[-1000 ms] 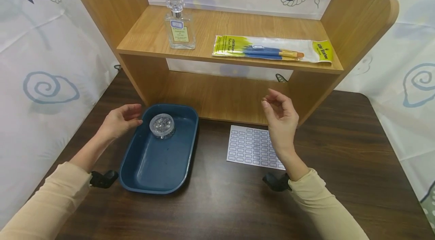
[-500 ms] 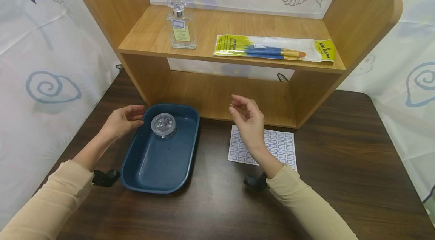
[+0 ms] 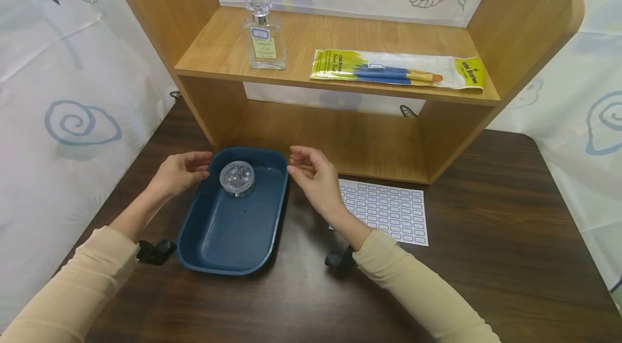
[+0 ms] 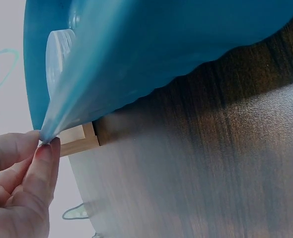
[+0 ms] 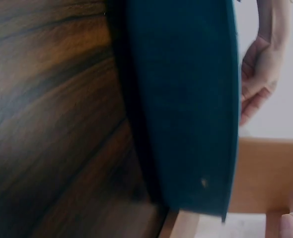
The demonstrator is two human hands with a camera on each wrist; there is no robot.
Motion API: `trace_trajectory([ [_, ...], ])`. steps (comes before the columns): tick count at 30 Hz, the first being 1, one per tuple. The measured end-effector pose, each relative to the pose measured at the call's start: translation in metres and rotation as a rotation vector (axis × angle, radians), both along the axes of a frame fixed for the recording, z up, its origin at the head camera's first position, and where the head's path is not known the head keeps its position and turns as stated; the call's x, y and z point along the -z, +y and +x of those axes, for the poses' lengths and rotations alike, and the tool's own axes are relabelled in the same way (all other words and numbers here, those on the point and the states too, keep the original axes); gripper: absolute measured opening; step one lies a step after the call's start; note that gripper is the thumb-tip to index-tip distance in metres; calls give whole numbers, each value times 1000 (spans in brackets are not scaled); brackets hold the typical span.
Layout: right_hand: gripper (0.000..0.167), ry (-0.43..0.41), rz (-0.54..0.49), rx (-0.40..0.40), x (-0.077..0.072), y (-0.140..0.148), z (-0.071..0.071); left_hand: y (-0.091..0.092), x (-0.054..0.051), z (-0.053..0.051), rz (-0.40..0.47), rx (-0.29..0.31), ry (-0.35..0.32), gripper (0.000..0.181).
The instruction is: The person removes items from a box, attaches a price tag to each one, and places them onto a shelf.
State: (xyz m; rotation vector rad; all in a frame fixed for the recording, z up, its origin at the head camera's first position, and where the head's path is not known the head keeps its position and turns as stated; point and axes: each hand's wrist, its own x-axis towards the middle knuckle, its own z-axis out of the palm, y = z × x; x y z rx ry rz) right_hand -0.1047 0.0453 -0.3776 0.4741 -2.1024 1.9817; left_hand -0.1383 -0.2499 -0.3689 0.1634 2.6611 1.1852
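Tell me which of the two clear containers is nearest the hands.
The round jar inside the blue tray, between the left hand and right hand. The other, a taller perfume bottle, stands on the wooden shelf.

Room over near half of tray [image 3: 232, 243] (round jar [image 3: 237, 177] blocks far left); shelf [image 3: 335, 135] behind.

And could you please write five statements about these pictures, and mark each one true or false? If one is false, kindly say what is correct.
1. The left hand pinches the rim of the blue tray. True.
2. The blue tray is empty. False: a clear round container is in it.
3. The glass bottle stands on the upper shelf. True.
4. Both hands hold the glass bottle. False: neither does; the right hand is beside the blue tray.
5. The label sheet lies on the table. True.
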Motion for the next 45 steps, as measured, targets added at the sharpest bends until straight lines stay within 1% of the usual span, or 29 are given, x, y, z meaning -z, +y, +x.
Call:
trace_trajectory([
  [4, 38, -42, 57, -76, 4, -14, -2, 0, 0, 1, -8, -5, -15, 48],
  [8, 43, -79, 135, -135, 7, -27, -6, 0, -1, 0, -19, -9, -17, 47],
  [13, 47, -114, 267, -163, 8, -42, -12, -1, 0, 0, -35, -17, -16, 46],
  [18, 53, -132, 402, -179, 6, -57, -16, -1, -1, 1, -60, -23, -3, 45],
  [21, 57, -136, 464, -182, 6, -65, -18, 0, -1, 1, -61, -20, 6, 45],
  [26, 62, -128, 554, -176, 10, -75, -21, 0, -1, 0, -86, -20, 9, 44],
  [30, 65, -134, 607, -166, 14, -82, -24, 0, -3, 1, -97, -21, 8, 44],
  [35, 68, -145, 653, -144, 19, -89, -27, 0, -3, 1, -104, -24, 7, 43],
  [39, 70, -175, 663, -135, 22, -94, -29, 1, -3, 0, -100, -23, 9, 43],
  [45, 74, -213, 701, -144, 25, -99, -32, 1, -4, 1, -82, -26, -3, 44],
])
